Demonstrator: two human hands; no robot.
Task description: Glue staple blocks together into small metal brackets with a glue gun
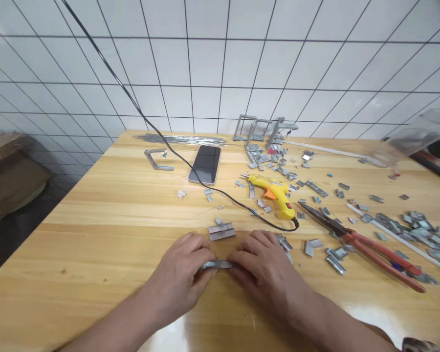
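Observation:
Between my two hands, close to the wooden tabletop, is a small grey metal strip [220, 264]. My left hand [187, 269] pinches its left end between thumb and fingers. At the other end, my right hand [262, 266] is closed on it with bent fingers; the fingertips are partly hidden. Just beyond my hands lies a flat grey metal piece [221, 231], touched by neither. Several cut metal bits [284, 242] rest beside my right hand. A yellow glue gun [275, 191] with an orange trigger lies farther off, its black cord running leftward.
Long-handled red pliers [366, 247] lie at the right among scattered metal scraps [418, 227]. A phone [205, 165] lies under the cord [168, 144]. Assembled metal frames [275, 132] stand near the tiled wall [205, 63]. Thin rods [183, 140] and a bent metal piece [157, 160] lie at the back left.

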